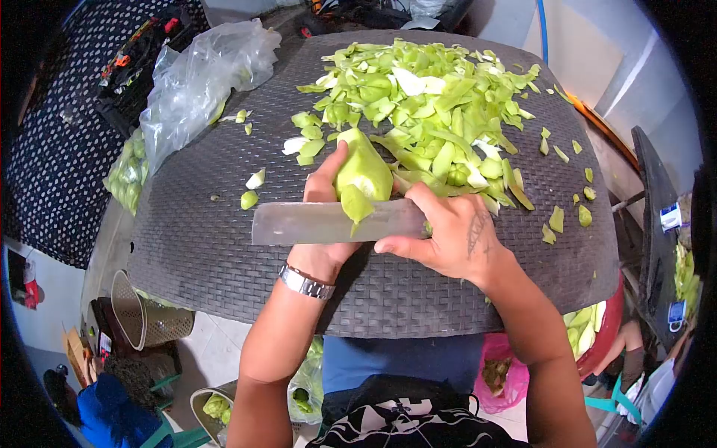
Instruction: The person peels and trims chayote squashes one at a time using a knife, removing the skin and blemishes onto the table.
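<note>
A pale green chayote point(363, 166) is held upright over the table by my left hand point(323, 185), whose fingers wrap its left side and base. A metal watch sits on that wrist. My right hand point(457, 233) grips a wide-bladed knife point(299, 223), its handle hidden in the fist. The blade lies across the front of the chayote, in front of part of my left hand. A strip of green peel point(356, 205) hangs over the blade, close to the chayote's lower end. Just beyond both hands spreads a large heap of green peelings point(441, 97).
The dark woven table point(202, 246) has loose scraps at its right side. A clear plastic bag point(205, 82) lies at the left edge. Below are a beige basket point(160, 321), a pink bag point(515, 388) and a red basin point(606, 336). A person's leg point(627, 347) shows at right.
</note>
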Demonstrator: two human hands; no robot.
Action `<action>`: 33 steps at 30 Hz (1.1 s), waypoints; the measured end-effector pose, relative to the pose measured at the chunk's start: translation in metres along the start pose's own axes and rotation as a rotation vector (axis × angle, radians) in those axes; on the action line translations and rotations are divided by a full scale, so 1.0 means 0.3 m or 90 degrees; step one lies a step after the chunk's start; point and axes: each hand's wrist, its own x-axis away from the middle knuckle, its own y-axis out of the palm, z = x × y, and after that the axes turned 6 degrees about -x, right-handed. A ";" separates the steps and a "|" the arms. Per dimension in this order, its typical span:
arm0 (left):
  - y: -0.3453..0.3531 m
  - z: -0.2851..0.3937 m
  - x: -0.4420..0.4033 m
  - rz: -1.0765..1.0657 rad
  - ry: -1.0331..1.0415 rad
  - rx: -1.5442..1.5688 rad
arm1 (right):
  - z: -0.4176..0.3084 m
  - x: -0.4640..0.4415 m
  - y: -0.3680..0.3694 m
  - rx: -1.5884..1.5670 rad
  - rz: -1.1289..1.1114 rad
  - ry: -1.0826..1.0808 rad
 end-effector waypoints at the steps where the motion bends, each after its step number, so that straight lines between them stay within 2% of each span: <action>1: 0.001 0.001 -0.001 -0.008 -0.004 0.013 | 0.002 0.000 0.002 0.003 0.000 -0.003; 8: -0.011 -0.007 -0.008 -0.004 0.016 -0.015 | 0.002 -0.002 0.007 0.005 0.017 -0.047; 11: 0.003 -0.008 0.000 0.003 0.005 -0.032 | -0.006 0.000 0.004 -0.018 -0.018 -0.002; 20: -0.035 -0.013 -0.028 -0.029 0.030 -0.037 | 0.016 -0.005 -0.010 -0.001 -0.035 -0.005; 23: 0.009 -0.004 0.010 -0.008 0.071 -0.035 | 0.085 -0.017 -0.053 0.063 -0.008 0.043; 26: 0.000 -0.001 0.003 -0.045 0.054 0.004 | 0.098 -0.015 -0.048 0.063 0.022 0.007; 29: 0.034 -0.009 0.004 0.017 0.076 -0.036 | 0.072 -0.017 -0.059 0.047 0.015 -0.014; 33: 0.012 0.000 0.006 -0.047 -0.008 -0.081 | 0.111 -0.021 -0.093 0.057 0.006 -0.004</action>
